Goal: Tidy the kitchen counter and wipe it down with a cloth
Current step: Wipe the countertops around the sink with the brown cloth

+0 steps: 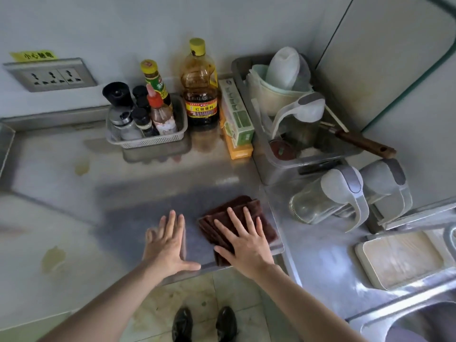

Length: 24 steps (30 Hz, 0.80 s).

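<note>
1. Stainless steel counter carries yellowish stains at its left end, one near the back edge and one near the front; these look like wiping work not yet done.
2. Left hand lies flat and spread on the bare counter near the front edge, grasping nothing.
3. Folded brown cloth lies just beside it, near the front edge, its long axis running from front-left to back-right.
4. Right hand presses palm-down on the cloth, fingers splayed, not clenched around it.
5. Judging by its layered folds, the cloth is soft, light and limp; a flat palm on top should steer it better than pinching a corner.
6. Condiment basket, soy sauce bottle and dish rack line the back edge.
</note>
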Each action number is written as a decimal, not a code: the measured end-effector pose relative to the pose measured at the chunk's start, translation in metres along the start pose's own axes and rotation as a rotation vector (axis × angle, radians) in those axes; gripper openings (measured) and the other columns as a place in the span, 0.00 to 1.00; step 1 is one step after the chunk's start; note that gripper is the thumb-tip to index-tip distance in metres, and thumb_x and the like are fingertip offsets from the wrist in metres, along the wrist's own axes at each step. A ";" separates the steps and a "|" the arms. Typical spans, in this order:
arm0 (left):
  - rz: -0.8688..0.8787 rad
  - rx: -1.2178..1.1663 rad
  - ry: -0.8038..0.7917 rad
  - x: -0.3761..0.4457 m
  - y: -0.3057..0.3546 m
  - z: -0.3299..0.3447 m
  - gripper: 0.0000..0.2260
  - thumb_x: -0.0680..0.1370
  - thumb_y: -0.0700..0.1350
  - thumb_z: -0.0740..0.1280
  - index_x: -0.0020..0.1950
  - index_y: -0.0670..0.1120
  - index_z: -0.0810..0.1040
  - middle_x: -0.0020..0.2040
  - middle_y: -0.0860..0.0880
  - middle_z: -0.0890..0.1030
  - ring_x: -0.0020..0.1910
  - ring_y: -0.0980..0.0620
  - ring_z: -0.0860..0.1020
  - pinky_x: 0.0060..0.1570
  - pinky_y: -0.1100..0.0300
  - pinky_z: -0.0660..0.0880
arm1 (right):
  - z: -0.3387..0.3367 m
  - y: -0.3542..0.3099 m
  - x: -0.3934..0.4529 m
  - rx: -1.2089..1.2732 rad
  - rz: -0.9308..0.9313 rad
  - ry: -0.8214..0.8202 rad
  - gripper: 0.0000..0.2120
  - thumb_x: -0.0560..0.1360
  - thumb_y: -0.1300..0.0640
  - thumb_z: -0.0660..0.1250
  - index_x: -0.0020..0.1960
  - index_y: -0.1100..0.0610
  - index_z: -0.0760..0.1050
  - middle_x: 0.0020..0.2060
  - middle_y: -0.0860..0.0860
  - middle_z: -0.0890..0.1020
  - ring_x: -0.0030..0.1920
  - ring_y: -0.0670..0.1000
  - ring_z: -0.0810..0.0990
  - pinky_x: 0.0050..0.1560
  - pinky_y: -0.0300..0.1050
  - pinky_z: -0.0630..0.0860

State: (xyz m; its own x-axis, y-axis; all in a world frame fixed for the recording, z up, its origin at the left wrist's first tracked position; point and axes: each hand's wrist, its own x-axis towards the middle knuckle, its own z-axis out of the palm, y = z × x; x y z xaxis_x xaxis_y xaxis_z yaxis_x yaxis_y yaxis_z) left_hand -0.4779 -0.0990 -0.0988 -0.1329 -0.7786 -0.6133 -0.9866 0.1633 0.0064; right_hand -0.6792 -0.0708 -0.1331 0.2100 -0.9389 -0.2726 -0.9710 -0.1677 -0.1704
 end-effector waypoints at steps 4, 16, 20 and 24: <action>-0.006 0.004 -0.005 0.001 0.001 0.001 0.58 0.63 0.72 0.65 0.74 0.45 0.31 0.75 0.44 0.31 0.76 0.44 0.38 0.72 0.43 0.46 | -0.016 0.011 0.027 0.087 0.223 0.041 0.30 0.74 0.34 0.41 0.75 0.39 0.45 0.77 0.48 0.43 0.75 0.60 0.39 0.72 0.60 0.39; 0.063 -0.101 0.098 -0.003 -0.010 0.008 0.58 0.61 0.75 0.61 0.74 0.47 0.33 0.75 0.47 0.31 0.76 0.46 0.37 0.72 0.42 0.46 | -0.013 0.013 0.024 0.003 0.041 0.015 0.30 0.73 0.33 0.43 0.74 0.38 0.51 0.77 0.46 0.51 0.76 0.59 0.48 0.72 0.62 0.49; 0.116 -0.171 0.239 -0.007 -0.021 0.022 0.55 0.61 0.80 0.46 0.76 0.44 0.45 0.76 0.45 0.46 0.75 0.41 0.55 0.68 0.41 0.59 | -0.020 0.002 0.039 0.186 0.407 0.068 0.28 0.78 0.37 0.48 0.76 0.42 0.47 0.77 0.49 0.43 0.75 0.60 0.39 0.72 0.63 0.41; -0.019 -0.226 0.247 -0.020 -0.045 0.033 0.58 0.59 0.81 0.41 0.75 0.40 0.54 0.76 0.42 0.52 0.74 0.42 0.57 0.66 0.39 0.62 | -0.003 -0.056 0.017 0.093 0.087 0.034 0.27 0.76 0.37 0.50 0.74 0.42 0.56 0.76 0.50 0.56 0.75 0.63 0.53 0.70 0.65 0.53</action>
State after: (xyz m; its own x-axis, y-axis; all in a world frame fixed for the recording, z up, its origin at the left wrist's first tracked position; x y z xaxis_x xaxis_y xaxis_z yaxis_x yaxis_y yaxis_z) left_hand -0.4280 -0.0709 -0.1125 -0.1065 -0.9081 -0.4049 -0.9815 0.0309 0.1887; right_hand -0.6215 -0.0780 -0.1248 0.1201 -0.9586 -0.2583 -0.9703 -0.0583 -0.2349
